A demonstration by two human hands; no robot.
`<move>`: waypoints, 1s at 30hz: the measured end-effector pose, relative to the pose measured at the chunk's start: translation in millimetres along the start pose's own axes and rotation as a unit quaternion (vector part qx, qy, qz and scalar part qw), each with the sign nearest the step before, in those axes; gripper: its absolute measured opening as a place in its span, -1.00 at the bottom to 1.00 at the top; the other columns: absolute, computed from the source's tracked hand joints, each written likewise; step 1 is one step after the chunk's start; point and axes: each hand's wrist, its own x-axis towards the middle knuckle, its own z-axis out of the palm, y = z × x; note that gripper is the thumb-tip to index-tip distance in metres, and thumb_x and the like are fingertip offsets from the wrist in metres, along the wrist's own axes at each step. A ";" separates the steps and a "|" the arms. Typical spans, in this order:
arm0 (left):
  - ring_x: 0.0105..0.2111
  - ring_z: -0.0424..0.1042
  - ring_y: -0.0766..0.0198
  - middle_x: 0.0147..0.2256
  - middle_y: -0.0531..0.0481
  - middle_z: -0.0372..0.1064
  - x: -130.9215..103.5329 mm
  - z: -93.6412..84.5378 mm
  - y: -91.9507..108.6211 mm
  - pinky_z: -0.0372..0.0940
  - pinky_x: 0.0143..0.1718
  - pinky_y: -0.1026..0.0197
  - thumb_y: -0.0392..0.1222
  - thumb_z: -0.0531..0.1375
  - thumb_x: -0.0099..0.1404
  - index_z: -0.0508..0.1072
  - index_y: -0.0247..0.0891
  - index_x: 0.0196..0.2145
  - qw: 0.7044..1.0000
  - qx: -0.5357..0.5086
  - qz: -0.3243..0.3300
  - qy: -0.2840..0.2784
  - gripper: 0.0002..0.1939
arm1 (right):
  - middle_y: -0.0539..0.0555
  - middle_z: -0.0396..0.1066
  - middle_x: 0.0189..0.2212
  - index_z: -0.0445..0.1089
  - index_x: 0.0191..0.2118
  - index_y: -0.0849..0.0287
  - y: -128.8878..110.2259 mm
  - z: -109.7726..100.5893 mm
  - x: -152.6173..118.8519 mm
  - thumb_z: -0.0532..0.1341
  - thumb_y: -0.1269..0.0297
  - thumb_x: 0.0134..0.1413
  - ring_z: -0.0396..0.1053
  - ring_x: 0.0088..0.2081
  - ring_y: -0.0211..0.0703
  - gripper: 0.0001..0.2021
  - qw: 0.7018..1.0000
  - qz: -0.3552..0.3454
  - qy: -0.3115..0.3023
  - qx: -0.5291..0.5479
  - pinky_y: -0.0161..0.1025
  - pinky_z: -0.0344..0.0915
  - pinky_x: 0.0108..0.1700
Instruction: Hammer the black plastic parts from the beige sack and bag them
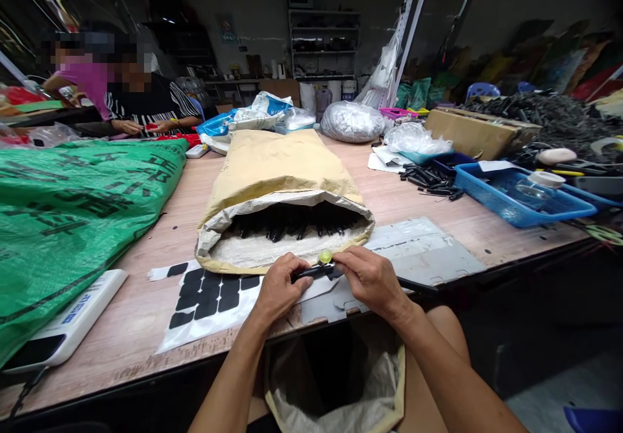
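My left hand (285,284) is closed around one end of a slim black part (314,271) at the table's front edge. My right hand (372,280) pinches the same part from the other side, beside a small yellow-green round piece (325,257). Just behind my hands lies a tan paper sack (287,160), its mouth facing me, with black pieces (292,225) inside. A white sheet with black rounded-square stickers (207,295) lies left of my left hand. Under my right hand is a grey board (423,245). An open sack (335,381) sits between my legs.
A green woven sack (87,206) and a white scale (73,322) are at the left. To the right stand a blue basket (525,199), loose black parts (431,180) and a cardboard box (477,133). Two people (141,95) sit at the far left.
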 end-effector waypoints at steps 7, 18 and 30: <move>-0.23 0.37 0.15 -0.31 0.03 0.36 0.0 -1.2 4.9 0.26 -0.16 0.13 -0.25 0.25 0.17 0.51 -0.17 -0.27 1.000 0.026 -0.001 -0.005 -0.87 | 0.07 0.51 -0.21 0.50 -0.05 0.06 34.5 -2.3 2.6 0.16 0.39 0.32 0.43 -0.13 -0.11 -0.79 0.996 0.033 -0.003 -0.085 -0.22 0.33 -0.06; -0.16 0.38 0.09 -0.23 -0.03 0.43 -5.1 -5.5 12.9 0.24 -0.10 0.10 -0.06 0.21 0.31 0.48 -0.17 -0.21 0.999 0.023 0.015 -0.024 -0.83 | 0.06 0.46 -0.23 0.50 -0.12 0.06 50.3 8.7 -3.2 0.23 0.39 0.22 0.38 -0.11 -0.08 -0.83 0.991 0.093 -0.032 -0.089 -0.20 0.31 -0.04; -0.04 0.49 -0.03 -0.13 -0.10 0.58 -100.7 81.6 12.6 0.33 -0.01 0.03 0.08 0.08 0.38 0.56 -0.11 -0.09 0.919 0.012 -0.160 -0.359 -0.64 | 0.06 0.46 -0.22 0.50 -0.10 0.03 49.1 8.4 -2.2 0.24 0.37 0.21 0.37 -0.10 -0.07 -0.82 0.989 0.112 -0.040 -0.090 -0.19 0.32 -0.05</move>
